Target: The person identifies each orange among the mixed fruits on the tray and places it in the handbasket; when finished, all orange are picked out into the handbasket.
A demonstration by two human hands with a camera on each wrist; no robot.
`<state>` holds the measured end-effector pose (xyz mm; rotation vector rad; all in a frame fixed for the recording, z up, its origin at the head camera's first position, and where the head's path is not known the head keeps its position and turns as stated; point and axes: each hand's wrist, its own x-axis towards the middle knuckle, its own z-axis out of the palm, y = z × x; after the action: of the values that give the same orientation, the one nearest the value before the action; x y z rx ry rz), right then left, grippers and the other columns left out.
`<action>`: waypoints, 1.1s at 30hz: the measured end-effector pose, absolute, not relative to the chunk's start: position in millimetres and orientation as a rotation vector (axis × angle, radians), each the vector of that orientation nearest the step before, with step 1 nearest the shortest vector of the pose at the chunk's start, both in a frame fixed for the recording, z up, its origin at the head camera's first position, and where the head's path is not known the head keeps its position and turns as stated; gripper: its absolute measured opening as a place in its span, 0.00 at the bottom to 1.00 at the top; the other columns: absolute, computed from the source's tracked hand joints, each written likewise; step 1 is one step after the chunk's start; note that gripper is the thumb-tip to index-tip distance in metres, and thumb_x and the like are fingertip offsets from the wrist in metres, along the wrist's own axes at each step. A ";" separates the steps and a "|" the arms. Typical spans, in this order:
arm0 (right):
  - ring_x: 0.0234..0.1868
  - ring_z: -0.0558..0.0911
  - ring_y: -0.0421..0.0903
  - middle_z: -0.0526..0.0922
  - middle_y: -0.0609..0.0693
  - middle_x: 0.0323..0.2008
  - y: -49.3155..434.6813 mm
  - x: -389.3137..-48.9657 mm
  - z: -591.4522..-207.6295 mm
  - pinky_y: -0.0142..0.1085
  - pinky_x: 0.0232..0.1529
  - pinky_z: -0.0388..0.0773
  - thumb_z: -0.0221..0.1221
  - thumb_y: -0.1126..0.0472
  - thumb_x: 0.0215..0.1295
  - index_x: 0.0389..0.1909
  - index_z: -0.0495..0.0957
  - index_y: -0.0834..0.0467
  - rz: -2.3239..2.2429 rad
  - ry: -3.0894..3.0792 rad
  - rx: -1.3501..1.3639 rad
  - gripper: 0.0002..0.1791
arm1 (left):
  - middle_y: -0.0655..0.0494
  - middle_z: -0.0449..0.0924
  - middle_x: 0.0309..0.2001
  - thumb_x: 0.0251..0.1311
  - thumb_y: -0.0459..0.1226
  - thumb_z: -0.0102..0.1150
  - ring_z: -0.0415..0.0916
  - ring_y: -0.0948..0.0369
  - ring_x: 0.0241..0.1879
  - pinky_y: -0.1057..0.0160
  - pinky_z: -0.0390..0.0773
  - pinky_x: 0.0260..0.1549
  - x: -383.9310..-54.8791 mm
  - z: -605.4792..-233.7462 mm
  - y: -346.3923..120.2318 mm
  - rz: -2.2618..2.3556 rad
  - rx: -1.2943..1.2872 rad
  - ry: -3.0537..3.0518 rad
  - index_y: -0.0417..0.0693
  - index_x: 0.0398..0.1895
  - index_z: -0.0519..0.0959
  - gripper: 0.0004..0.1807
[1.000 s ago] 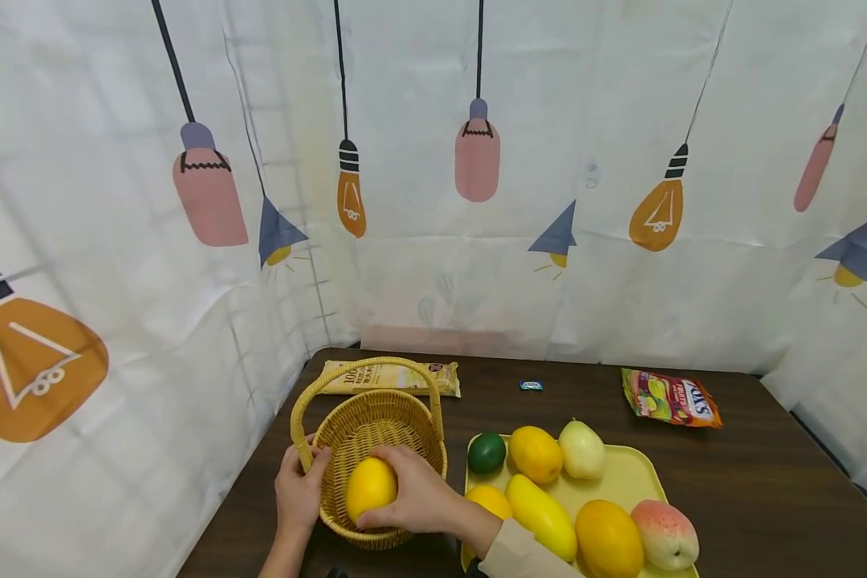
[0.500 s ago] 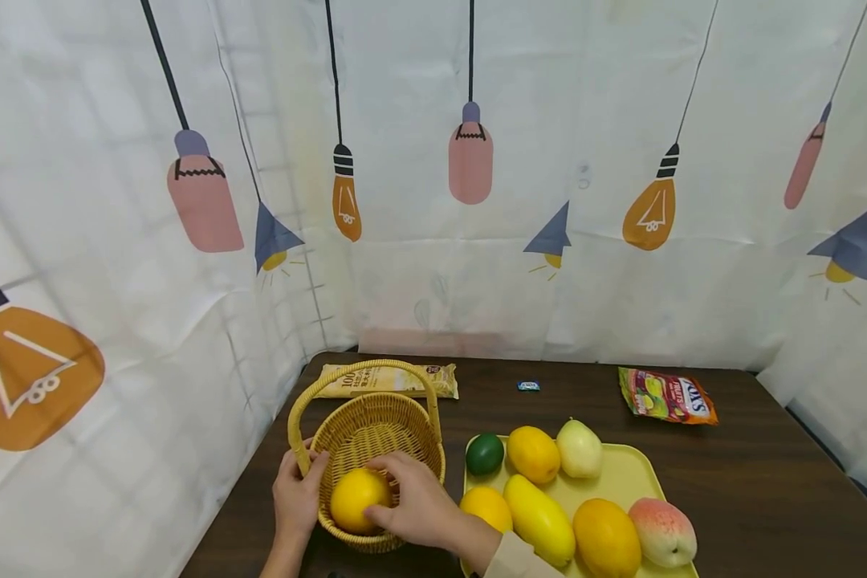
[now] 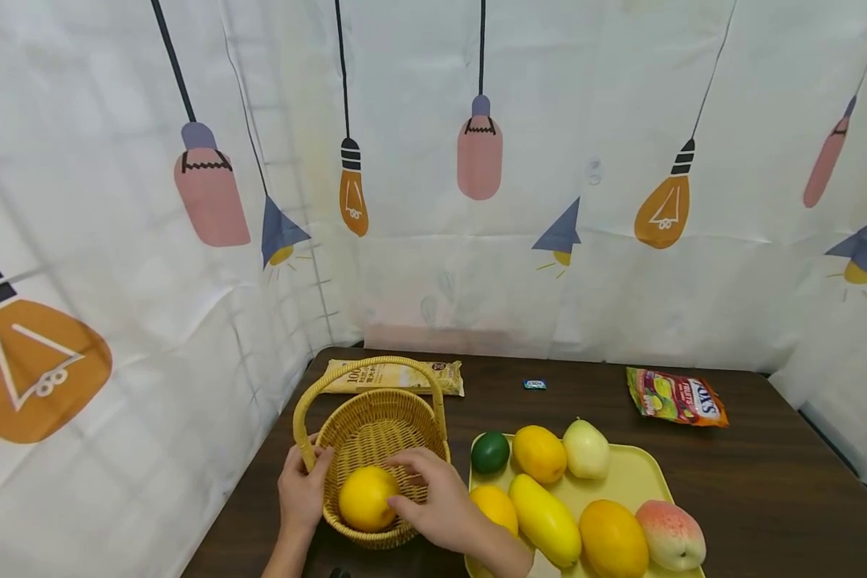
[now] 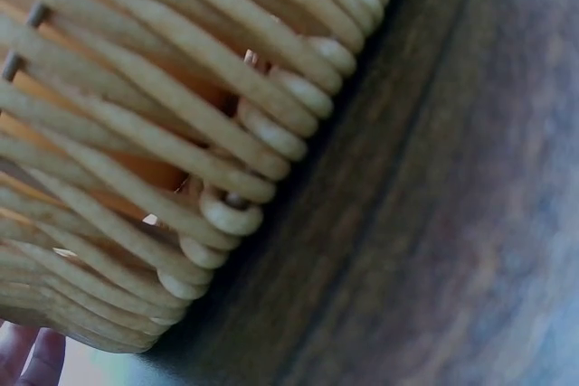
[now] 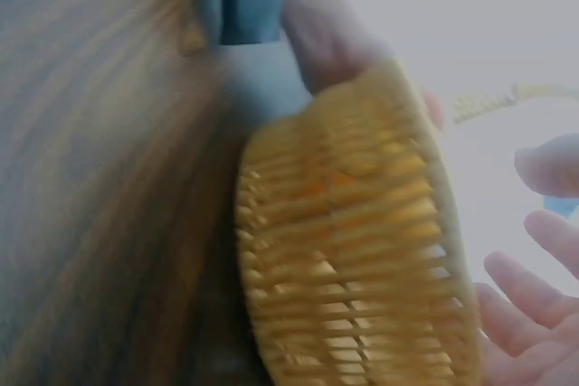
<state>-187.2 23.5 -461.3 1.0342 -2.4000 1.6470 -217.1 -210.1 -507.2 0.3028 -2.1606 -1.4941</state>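
We find the yellow fruit [image 3: 368, 499] lying in the near part of the wicker basket [image 3: 376, 433]. Beside it is the right hand [image 3: 441, 502] — fingers parted (thumb contact we cannot confirm). The left hand [image 3: 303, 490] grips the basket's left side. Rightward we record a yellow tray [image 3: 636, 474] — bearing a peach [image 3: 670, 535]; behind the basket, a long packet [image 3: 444, 376].

You count one left hand [image 3: 303, 488], one right hand [image 3: 444, 499], one basket [image 3: 376, 409] and one round yellow fruit [image 3: 368, 499] inside it. On one tray [image 3: 639, 474] you see seven pieces: one dark green fruit [image 3: 490, 453], one pear [image 3: 587, 449], one peach [image 3: 670, 535], one long yellow fruit [image 3: 545, 520] and three orange-yellow fruits [image 3: 539, 454]. Your one surface [image 3: 780, 482] carries two large packets [image 3: 676, 397] and one small blue packet [image 3: 535, 384]. The cloth [image 3: 419, 281] shows nine printed lamps [image 3: 480, 158].
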 end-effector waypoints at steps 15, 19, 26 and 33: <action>0.54 0.77 0.43 0.78 0.40 0.55 80.5 -189.3 -431.9 0.45 0.55 0.75 0.59 0.52 0.69 0.58 0.75 0.47 1.683 -2.574 0.962 0.18 | 0.46 0.74 0.57 0.67 0.40 0.59 0.72 0.52 0.52 0.67 0.64 0.39 -216.2 -503.9 -208.9 -1.531 0.301 -2.176 0.37 0.35 0.77 0.12; 0.58 0.77 0.47 0.78 0.40 0.56 92.9 -190.9 -426.9 0.48 0.58 0.73 0.59 0.51 0.70 0.58 0.75 0.46 1.668 -2.590 0.943 0.17 | 0.45 0.73 0.58 0.67 0.40 0.59 0.70 0.49 0.57 0.61 0.62 0.43 -217.0 -504.7 -210.1 -1.540 0.279 -2.177 0.37 0.34 0.77 0.12; 0.60 0.76 0.48 0.78 0.47 0.57 110.4 -195.1 -425.7 0.50 0.60 0.71 0.60 0.54 0.69 0.57 0.76 0.48 1.727 -2.556 0.809 0.17 | 0.44 0.73 0.58 0.67 0.39 0.59 0.69 0.49 0.58 0.58 0.62 0.45 -217.3 -505.9 -212.3 -1.545 0.248 -2.163 0.36 0.33 0.77 0.12; 0.58 0.78 0.48 0.80 0.45 0.55 139.1 -199.4 -424.2 0.52 0.58 0.72 0.62 0.54 0.66 0.56 0.77 0.46 1.654 -2.483 0.646 0.18 | 0.45 0.73 0.58 0.67 0.39 0.59 0.71 0.49 0.57 0.64 0.62 0.44 -215.9 -506.0 -212.1 -1.547 0.251 -2.171 0.37 0.34 0.77 0.12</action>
<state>-199.4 139.1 -424.2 0.6464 -2.4834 1.6542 -215.9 -212.1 -506.0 0.2509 -2.1707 -1.5475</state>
